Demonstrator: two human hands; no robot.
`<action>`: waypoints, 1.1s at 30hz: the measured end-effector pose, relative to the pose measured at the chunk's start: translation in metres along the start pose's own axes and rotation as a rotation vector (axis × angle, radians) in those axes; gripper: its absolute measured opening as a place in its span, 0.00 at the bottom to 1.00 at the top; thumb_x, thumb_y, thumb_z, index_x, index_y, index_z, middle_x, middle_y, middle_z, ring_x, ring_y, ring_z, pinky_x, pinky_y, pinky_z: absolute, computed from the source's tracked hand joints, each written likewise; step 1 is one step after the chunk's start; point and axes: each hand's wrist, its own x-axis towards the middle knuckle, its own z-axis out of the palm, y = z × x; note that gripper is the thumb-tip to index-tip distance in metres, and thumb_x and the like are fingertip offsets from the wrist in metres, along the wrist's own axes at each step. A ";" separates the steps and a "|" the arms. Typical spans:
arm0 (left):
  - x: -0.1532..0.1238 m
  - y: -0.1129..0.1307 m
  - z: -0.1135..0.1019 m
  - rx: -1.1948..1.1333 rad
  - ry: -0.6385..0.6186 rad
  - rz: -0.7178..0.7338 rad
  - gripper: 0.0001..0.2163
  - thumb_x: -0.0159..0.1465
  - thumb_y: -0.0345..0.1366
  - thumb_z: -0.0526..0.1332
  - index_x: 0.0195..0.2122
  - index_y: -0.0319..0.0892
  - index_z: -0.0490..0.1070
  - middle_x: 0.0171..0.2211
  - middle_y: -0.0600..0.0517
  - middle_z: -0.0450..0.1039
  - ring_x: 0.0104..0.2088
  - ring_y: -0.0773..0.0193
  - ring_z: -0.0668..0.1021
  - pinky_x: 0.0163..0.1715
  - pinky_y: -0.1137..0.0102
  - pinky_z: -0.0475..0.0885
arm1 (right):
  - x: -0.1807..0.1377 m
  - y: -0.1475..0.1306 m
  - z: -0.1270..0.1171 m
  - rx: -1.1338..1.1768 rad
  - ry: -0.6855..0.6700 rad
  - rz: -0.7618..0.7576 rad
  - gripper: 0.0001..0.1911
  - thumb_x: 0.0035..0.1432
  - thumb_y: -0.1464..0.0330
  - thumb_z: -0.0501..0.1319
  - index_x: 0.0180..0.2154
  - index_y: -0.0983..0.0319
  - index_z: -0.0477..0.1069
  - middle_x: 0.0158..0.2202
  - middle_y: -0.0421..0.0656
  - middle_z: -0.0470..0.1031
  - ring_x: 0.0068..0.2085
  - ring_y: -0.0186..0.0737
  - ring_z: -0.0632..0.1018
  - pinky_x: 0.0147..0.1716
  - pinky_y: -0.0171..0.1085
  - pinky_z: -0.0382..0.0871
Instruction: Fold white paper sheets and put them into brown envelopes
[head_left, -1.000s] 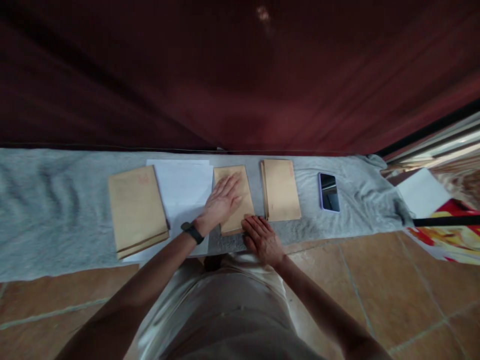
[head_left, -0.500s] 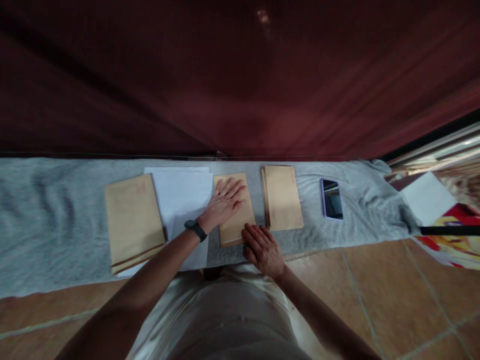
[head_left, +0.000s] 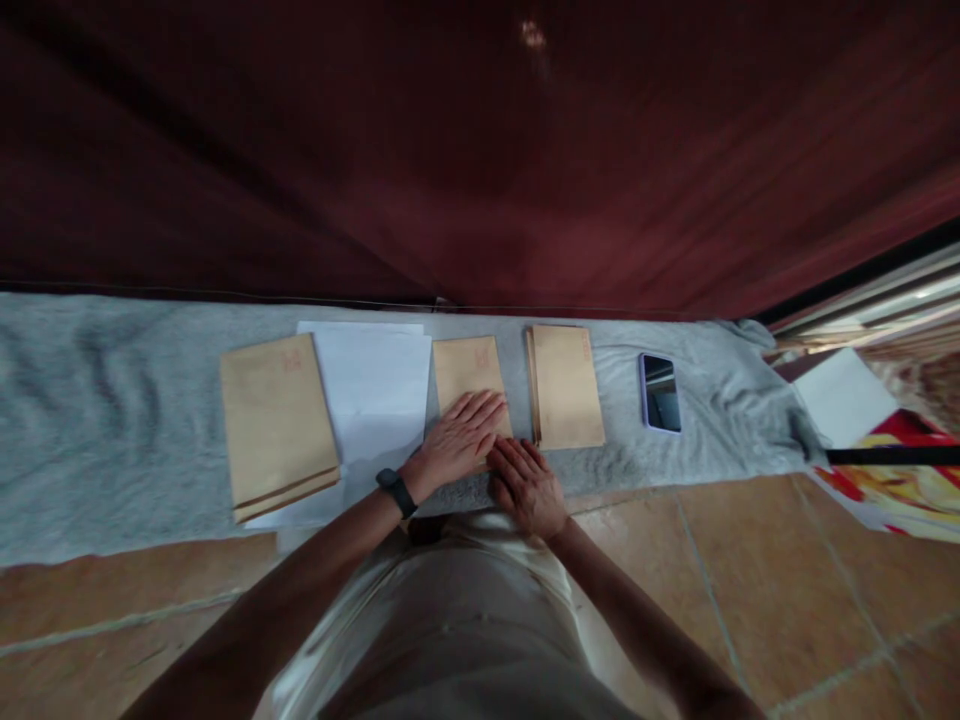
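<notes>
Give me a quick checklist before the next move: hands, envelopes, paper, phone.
1. Left hand flat on the middle kraft envelope: ok.
2. Right hand palm down, fingertips at that envelope's near right corner: ok.
3. Near end of the middle envelope closed: cannot tell; the hands cover most of it.
4. Left envelope stack squared up: not ok; its near edges are staggered.
5. White paper sheets free of other items: not ok; the left stack overlaps them.
6. Smartphone apart from the right envelope stack: ok; bare grey cloth shows between them.
</notes>
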 end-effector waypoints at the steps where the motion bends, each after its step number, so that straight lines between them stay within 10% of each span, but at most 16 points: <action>1: -0.003 0.002 0.000 -0.008 -0.006 0.000 0.24 0.75 0.36 0.47 0.71 0.38 0.57 0.73 0.48 0.53 0.73 0.59 0.55 0.73 0.57 0.48 | 0.000 0.001 0.000 -0.001 -0.003 -0.004 0.26 0.70 0.66 0.55 0.67 0.61 0.64 0.67 0.49 0.68 0.67 0.48 0.68 0.69 0.54 0.60; 19: -0.089 0.049 0.000 -0.032 0.008 -0.086 0.25 0.74 0.36 0.49 0.71 0.36 0.57 0.71 0.44 0.57 0.72 0.57 0.59 0.71 0.58 0.56 | -0.013 0.011 -0.003 0.120 0.015 -0.044 0.24 0.69 0.73 0.55 0.65 0.62 0.65 0.66 0.49 0.69 0.67 0.45 0.69 0.70 0.54 0.59; 33: -0.095 0.050 0.006 -0.052 0.140 -0.115 0.21 0.72 0.30 0.51 0.64 0.34 0.68 0.65 0.40 0.69 0.66 0.54 0.70 0.67 0.56 0.66 | -0.001 -0.026 0.010 0.024 -0.042 -0.018 0.30 0.73 0.65 0.53 0.72 0.66 0.53 0.71 0.51 0.59 0.72 0.47 0.60 0.71 0.53 0.57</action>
